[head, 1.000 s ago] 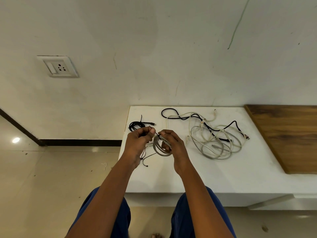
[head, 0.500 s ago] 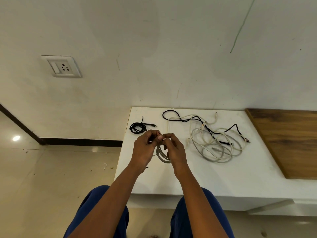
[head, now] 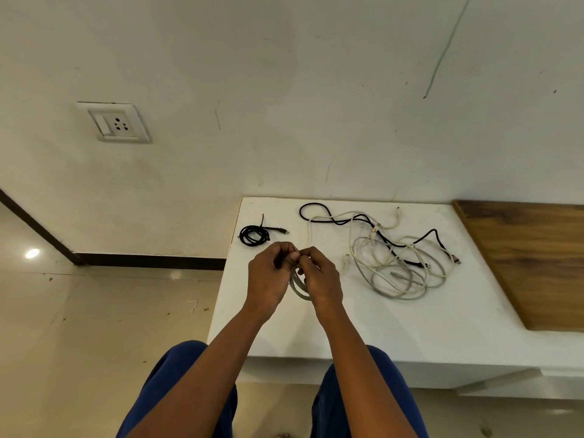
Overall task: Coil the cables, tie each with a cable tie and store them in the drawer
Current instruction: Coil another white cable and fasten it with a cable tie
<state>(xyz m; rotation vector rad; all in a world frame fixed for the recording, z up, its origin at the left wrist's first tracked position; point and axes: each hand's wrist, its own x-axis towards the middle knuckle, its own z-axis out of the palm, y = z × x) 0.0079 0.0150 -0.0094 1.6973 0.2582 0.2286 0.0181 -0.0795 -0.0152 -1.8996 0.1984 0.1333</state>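
Note:
A coiled grey cable (head: 298,287) hangs between my two hands above the white counter (head: 363,327). My left hand (head: 268,275) and my right hand (head: 320,276) meet at the top of the coil, fingers curled and pinching there; a thin black tie seems to sit between the fingertips, mostly hidden. A small tied black cable coil (head: 253,235) lies at the counter's far left. A tangle of white, grey and black loose cables (head: 398,267) sprawls to the right of my hands.
A wooden panel (head: 534,263) covers the counter's right end. The wall with a socket plate (head: 113,122) rises behind. The tiled floor (head: 94,327) lies to the left. A drawer front edge (head: 499,382) shows under the counter at the right.
My hands have come together at the top of the grey coil. The dangling black tie seen below my left hand a second ago is drawn up out of sight.

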